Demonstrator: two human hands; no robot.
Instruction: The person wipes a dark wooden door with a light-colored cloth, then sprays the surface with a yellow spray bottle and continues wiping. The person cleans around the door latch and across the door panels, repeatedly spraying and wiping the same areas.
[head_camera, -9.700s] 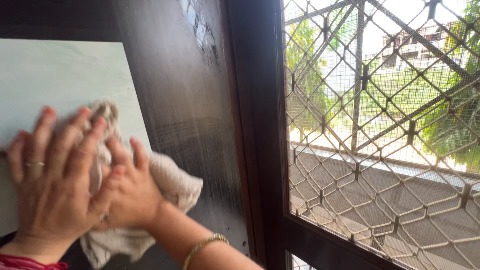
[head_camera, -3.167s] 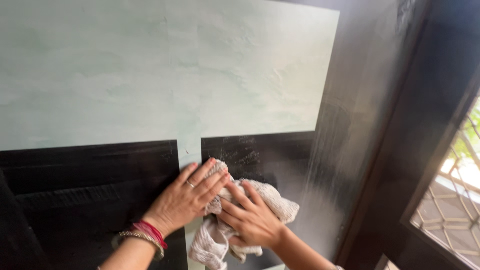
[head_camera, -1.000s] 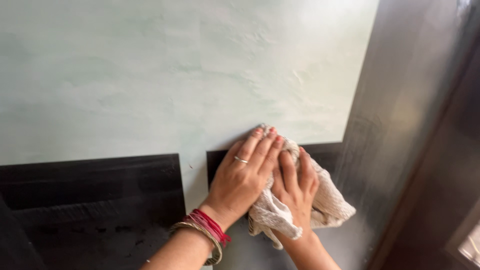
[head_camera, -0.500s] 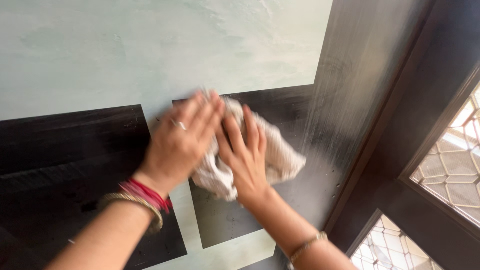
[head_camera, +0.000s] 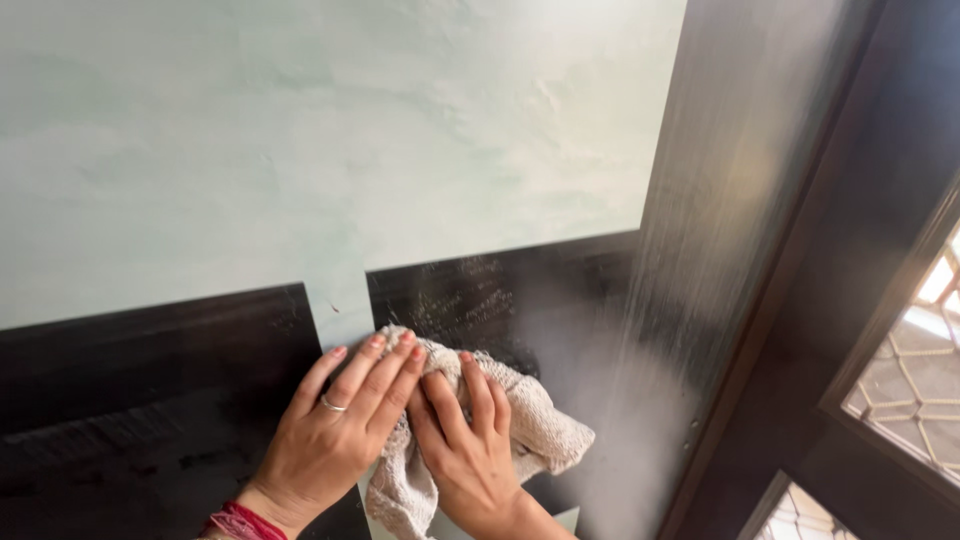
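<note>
- Crumpled off-white woven cloth (head_camera: 520, 425) is pressed flat against the wall, on the lower left corner of the right-hand glossy black rectangular panel (head_camera: 500, 300).
- Left hand (head_camera: 335, 425): fingers stretched out and lying flat, fingertips resting on the upper left edge of the cloth; palm over the narrow pale strip beside the panel. Not curled into a grip. A thin silver ring sits on one finger; red thread bangles (head_camera: 240, 522) circle the wrist.
- Right hand (head_camera: 465, 445): also spread flat, fingers pointing up, pressing on the middle of the cloth. The two hands lie just beside each other, index fingers nearly touching.
- Cloth spills out right of the right hand and hangs below both hands in a loose fold.
- Second black panel (head_camera: 150, 380) lies left of the first, apart from it by the pale strip.
- Pale green plastered wall (head_camera: 330, 140) fills the area above both panels.
- Dark brown wooden frame (head_camera: 730, 230) runs upright just right of the first panel, with a hazy sheen along it.
- Further right of the panel, a window with diamond metal grille (head_camera: 915, 370) shows at the edge.
</note>
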